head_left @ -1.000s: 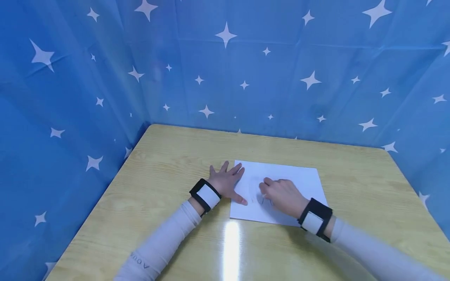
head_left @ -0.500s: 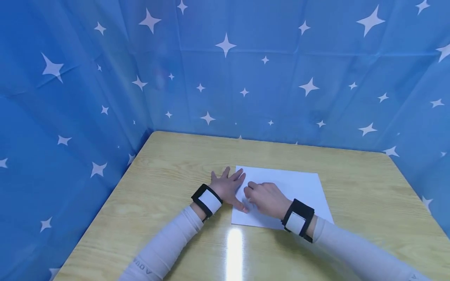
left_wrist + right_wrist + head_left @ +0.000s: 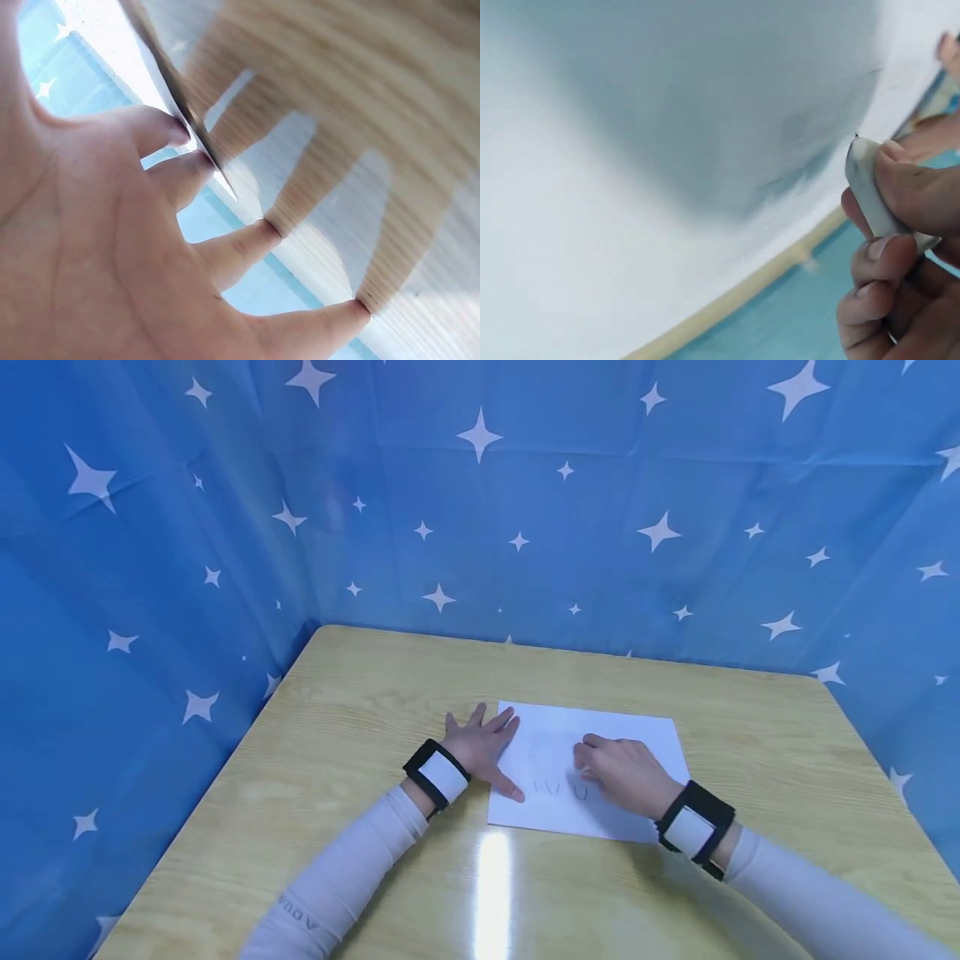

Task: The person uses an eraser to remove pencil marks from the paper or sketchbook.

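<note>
1. The right hand (image 3: 618, 774) had its fingers pinched round a white eraser (image 3: 870, 186) above the paper sheet (image 3: 525, 816); contact was unclear.
2. The eraser looked light and slightly soft, best held by its sides.
3. The sheet seemed thin, easily creased; the left hand (image 3: 483, 755), fingers spread, lay across its left edge.
4. Tabletop (image 3: 375, 693) extended past the sheet's right edge, giving sideways room.

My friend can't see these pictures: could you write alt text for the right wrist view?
A right hand pinches a small white block, perhaps an eraser, near white paper filling much of the picture. Part of the left hand shows at upper right, with blue cloth beyond.
</note>
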Action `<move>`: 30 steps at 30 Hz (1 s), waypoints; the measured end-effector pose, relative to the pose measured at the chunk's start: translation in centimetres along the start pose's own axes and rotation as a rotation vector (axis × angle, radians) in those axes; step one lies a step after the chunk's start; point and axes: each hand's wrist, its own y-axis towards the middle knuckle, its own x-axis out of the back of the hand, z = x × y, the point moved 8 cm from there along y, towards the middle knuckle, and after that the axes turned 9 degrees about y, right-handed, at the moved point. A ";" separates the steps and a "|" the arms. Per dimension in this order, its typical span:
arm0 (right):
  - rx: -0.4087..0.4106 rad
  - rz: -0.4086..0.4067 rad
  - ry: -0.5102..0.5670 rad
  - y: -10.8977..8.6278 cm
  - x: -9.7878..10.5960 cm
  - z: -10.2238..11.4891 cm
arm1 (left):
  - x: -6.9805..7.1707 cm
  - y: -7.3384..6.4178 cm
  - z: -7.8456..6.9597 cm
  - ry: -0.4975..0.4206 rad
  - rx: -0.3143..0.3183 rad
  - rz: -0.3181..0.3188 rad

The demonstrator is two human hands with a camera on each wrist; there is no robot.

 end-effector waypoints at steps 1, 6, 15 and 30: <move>0.026 0.001 0.004 0.9 -0.4 1.2 | -0.4 0.0 -0.1 -0.005 -0.001 0.003; 0.186 -0.029 -0.028 3.0 -1.9 5.3 | -0.9 -0.2 -0.6 -0.032 -0.007 0.006; 0.026 -0.004 -0.063 -3.0 -0.1 -1.3 | -0.2 0.2 0.0 -0.033 -0.007 0.008; 0.100 -0.050 -0.069 0.3 -1.1 2.2 | -0.4 -0.2 0.0 -0.018 0.004 0.007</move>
